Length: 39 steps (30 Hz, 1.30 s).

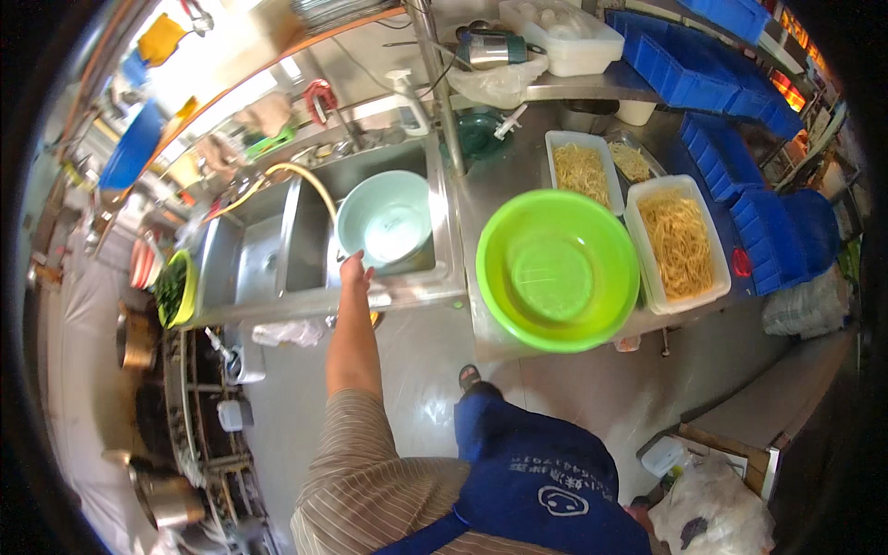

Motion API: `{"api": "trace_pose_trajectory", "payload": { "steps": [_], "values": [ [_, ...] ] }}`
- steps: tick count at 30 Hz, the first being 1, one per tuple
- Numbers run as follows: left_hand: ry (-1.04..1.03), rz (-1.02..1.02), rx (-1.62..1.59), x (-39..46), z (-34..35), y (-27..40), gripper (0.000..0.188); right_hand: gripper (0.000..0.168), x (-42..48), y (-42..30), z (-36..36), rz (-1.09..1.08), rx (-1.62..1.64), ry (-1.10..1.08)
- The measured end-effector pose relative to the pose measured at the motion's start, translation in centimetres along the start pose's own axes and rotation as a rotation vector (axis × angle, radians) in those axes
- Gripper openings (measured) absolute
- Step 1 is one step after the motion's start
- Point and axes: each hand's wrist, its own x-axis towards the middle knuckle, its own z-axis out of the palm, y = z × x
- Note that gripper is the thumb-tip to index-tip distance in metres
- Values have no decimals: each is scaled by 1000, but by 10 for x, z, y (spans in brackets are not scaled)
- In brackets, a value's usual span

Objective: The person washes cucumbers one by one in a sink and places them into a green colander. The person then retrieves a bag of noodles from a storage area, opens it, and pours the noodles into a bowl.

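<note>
My left hand [356,270] is stretched out to the near left rim of a pale blue-green plastic basin [383,218]. Its fingers overlap the rim, but whether they grip it cannot be made out. The basin sits in the right bowl of a steel double sink [284,239], and a yellowish hose [309,180] runs down beside it. To the right, a large lime-green basin [555,270] stands on the steel counter with nothing seen inside. Low at the right of my apron, a small patch of skin, seemingly my right hand [639,517], shows; most of it is hidden.
White tubs of noodles [674,243] and a tub of pale strands [583,170] stand right of the green basin. Blue bins [721,156] line the far right. A steel post [444,104] rises behind the sink. Greens fill a yellow-green container [182,291] at left. A plastic bag [711,510] lies low right.
</note>
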Motion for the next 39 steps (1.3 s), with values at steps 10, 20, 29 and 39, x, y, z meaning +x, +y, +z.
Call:
{"api": "trace_pose_trajectory", "payload": {
  "steps": [10, 20, 29, 39],
  "values": [
    [-279, -429, -86, 210, 17, -87, 56, 10, -144, -43, 92, -106, 157, 272],
    [98, 921, 714, 146, 26, 72, 36, 50, -189, -89, 135, 93, -36, 220],
    [289, 923, 538, -7, -71, 169, 53, 48, -33, -41, 78, 57, 10, 19],
    [105, 732, 331, -413, 21, 121, 34, 36, 124, 0, -93, -795, -783, 298]
  ]
}}
